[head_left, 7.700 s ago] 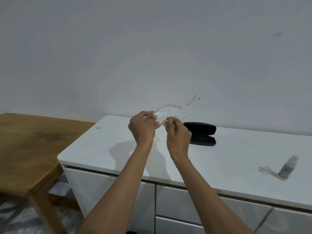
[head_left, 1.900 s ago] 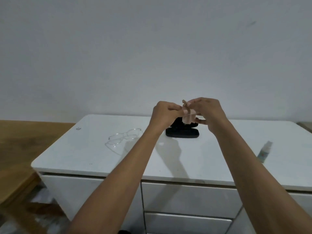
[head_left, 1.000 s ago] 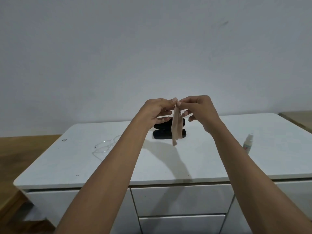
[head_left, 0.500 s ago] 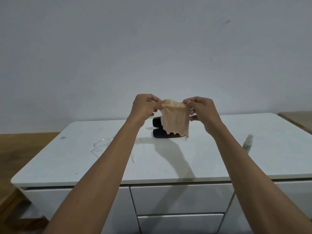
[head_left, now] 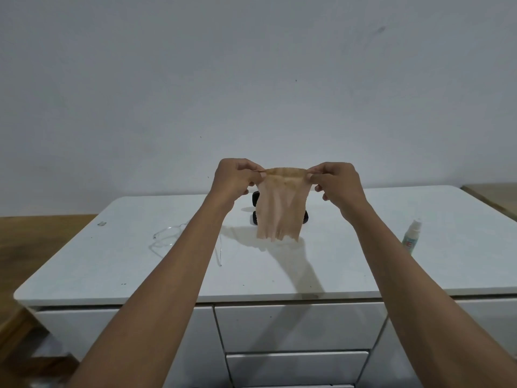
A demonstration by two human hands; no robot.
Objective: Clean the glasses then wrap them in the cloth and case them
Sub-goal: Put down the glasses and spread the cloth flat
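A thin beige cleaning cloth [head_left: 280, 208] hangs spread in the air above the white cabinet top [head_left: 349, 247]. My left hand [head_left: 235, 177] pinches its upper left corner and my right hand [head_left: 337, 180] pinches its upper right corner. Behind the cloth lies the open black glasses case [head_left: 255, 204], mostly hidden by it. The clear-framed glasses [head_left: 170, 236] lie on the cabinet top to the left, partly covered by my left forearm.
A small spray bottle [head_left: 411, 235] stands at the right of the cabinet top. White drawers [head_left: 293, 326] run below the front edge. A wooden table [head_left: 33, 247] adjoins on the left, and another wooden surface [head_left: 492, 197] shows at far right.
The cloth went from a bunched strip between my fingers to an open sheet. My hands have drawn apart and stretched its top edge taut. The glasses stayed on the cabinet.
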